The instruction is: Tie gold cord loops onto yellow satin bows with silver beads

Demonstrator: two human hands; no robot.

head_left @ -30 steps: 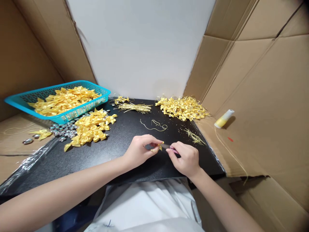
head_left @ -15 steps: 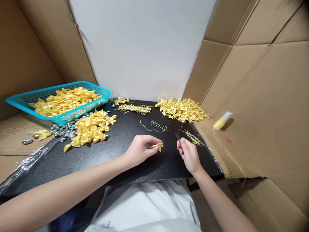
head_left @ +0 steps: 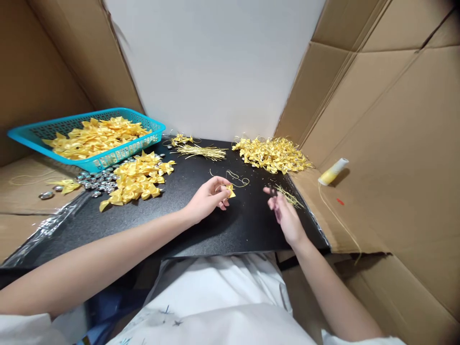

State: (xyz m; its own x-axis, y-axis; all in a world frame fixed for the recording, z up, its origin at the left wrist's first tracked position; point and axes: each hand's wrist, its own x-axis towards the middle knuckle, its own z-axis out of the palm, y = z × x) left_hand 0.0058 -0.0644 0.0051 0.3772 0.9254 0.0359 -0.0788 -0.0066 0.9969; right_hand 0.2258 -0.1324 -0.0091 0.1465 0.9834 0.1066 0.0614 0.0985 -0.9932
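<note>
My left hand [head_left: 208, 199] pinches a small yellow satin ribbon bow [head_left: 230, 190] between thumb and fingertips, above the black tabletop. A thin gold cord loops from the bow near the fingers. To the right, my right hand [head_left: 287, 218] is partly smeared by motion and holds a slim dark tool [head_left: 277, 211]; its exact kind cannot be made out. A loose curl of gold cord [head_left: 241, 183] lies just beyond the left hand. Close to the right hand's fingertips are short gold cord offcuts [head_left: 289, 196].
A turquoise basket [head_left: 108, 164] of yellow bows stands at left. Before it lie silver bells [head_left: 98, 181] and a bow pile [head_left: 138, 178]. A cord bundle [head_left: 203, 152] and corded bows [head_left: 273, 155] lie at the back. A thread spool [head_left: 333, 171] stands right, between cardboard walls.
My left hand has moved up the table with the bow and turned it. The right hand has loosened its fingers around the dark tool, and the camera view has shifted slightly.
</note>
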